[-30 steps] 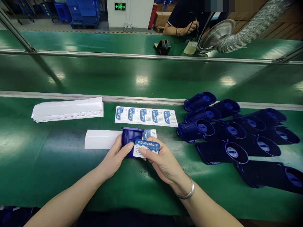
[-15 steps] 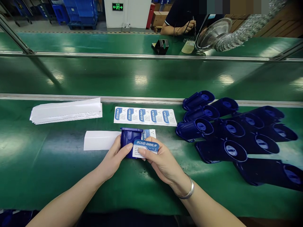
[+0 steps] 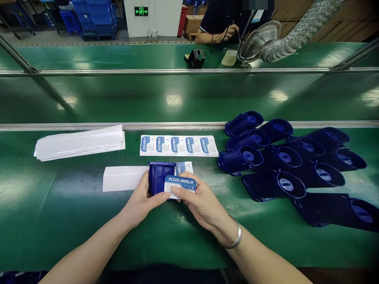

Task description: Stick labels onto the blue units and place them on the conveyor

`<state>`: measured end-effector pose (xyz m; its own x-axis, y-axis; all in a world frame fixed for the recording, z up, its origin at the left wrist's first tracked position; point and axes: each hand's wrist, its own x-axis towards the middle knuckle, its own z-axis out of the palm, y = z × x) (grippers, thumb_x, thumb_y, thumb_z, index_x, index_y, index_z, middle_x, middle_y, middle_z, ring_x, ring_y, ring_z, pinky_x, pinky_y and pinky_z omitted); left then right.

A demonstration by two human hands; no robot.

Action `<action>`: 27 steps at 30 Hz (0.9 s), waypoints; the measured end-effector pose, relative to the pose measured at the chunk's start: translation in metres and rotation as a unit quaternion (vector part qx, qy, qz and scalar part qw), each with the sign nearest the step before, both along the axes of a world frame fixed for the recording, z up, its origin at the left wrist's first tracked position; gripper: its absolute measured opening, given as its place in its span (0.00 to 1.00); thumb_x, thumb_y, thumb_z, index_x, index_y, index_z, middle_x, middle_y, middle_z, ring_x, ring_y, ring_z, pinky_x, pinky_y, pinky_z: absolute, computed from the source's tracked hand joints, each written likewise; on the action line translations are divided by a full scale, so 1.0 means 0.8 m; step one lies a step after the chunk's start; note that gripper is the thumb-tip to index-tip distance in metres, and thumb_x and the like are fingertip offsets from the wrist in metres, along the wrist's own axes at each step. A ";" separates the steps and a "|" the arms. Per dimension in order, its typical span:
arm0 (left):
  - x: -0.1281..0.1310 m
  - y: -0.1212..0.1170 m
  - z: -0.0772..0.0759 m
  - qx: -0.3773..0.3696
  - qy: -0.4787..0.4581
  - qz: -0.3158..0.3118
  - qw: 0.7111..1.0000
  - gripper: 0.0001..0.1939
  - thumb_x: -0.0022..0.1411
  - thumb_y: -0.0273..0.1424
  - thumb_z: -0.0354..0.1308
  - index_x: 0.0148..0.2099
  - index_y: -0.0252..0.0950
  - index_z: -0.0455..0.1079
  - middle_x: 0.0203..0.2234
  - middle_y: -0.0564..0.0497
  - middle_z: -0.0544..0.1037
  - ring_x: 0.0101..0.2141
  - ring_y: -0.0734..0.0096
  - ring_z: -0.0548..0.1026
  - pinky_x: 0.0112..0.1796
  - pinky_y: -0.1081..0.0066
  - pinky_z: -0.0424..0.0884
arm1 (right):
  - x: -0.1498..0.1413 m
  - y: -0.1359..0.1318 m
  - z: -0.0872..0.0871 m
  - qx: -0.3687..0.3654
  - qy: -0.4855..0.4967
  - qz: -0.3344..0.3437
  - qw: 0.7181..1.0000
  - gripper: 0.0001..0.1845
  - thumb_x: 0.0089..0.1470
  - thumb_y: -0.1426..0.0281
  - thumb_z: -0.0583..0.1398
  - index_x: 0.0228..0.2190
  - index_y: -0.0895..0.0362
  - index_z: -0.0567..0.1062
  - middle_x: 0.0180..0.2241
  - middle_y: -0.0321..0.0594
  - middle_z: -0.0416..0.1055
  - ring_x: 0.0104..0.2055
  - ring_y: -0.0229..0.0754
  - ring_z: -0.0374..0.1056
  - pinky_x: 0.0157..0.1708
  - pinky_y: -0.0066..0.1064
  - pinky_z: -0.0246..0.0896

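Note:
A dark blue plastic housing [image 3: 160,176] is gripped in my left hand [image 3: 143,201], its flat flange turned away from me. The left thumb reaches to the lower left edge of a blue-and-white label [image 3: 181,182] printed "DC52Q-5000L/H". My right hand [image 3: 197,197] pinches that label, thumb on its face, in front of the housing's right side. How much of the label touches the housing I cannot tell. Behind both hands lies a label strip [image 3: 124,178], bare white on the left, with a printed label [image 3: 188,167] at its right end.
Several similar blue housings [image 3: 286,185] lie grouped on the right of the green table [image 3: 74,236]. A sheet of printed labels [image 3: 179,146] and a stack of white strips [image 3: 79,142] lie farther back. Beyond a metal rail [image 3: 177,71], a co-worker's hand [image 3: 227,33] is near a duct hood [image 3: 260,41].
My left thumb has slid down from the housing's face to the label's lower left edge. The right hand keeps its pinch on the label. The camera view has shifted slightly.

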<state>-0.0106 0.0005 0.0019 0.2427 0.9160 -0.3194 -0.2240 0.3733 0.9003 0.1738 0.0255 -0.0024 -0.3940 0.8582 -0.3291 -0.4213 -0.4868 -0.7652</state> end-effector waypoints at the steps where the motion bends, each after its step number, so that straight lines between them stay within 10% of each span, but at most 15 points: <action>1: 0.000 0.000 0.000 0.001 0.001 0.000 1.000 0.32 0.63 0.36 0.66 0.65 0.45 0.58 0.60 0.47 0.71 0.59 0.55 0.70 0.59 0.57 0.67 | 0.000 0.000 0.000 0.000 0.001 0.000 1.000 0.18 0.47 0.66 0.77 0.30 0.57 0.74 0.28 0.32 0.69 0.29 0.34 0.61 0.31 0.25 0.56; 27: 0.006 0.000 0.010 -0.009 -0.007 0.032 0.999 0.31 0.64 0.37 0.65 0.66 0.46 0.60 0.62 0.48 0.70 0.62 0.53 0.67 0.60 0.58 0.66 | -0.003 -0.002 0.000 0.000 0.009 0.006 1.000 0.18 0.49 0.63 0.76 0.34 0.56 0.75 0.33 0.34 0.72 0.35 0.37 0.64 0.37 0.27 0.60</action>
